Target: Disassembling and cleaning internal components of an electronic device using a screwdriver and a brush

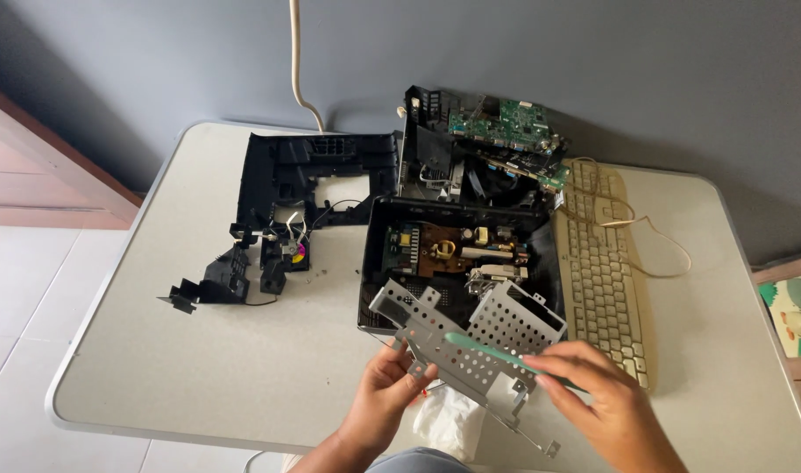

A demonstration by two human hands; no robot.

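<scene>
My left hand (385, 391) grips the lower left edge of a perforated grey metal shield (471, 337), holding it tilted above the table's near edge. My right hand (598, 397) holds a slim teal-handled tool (497, 352) laid across the shield, its tip pointing left near the plate's middle. Just behind the shield lies an open black device casing (457, 254) with a brown circuit board and yellow parts inside.
A light grey table (243, 359) carries a black plastic frame (317, 175), loose black parts (234, 276), a chassis with green circuit boards (497, 144) at the back, a beige keyboard (602, 263) with its cord on the right, and a white plastic bag (449, 420) near me.
</scene>
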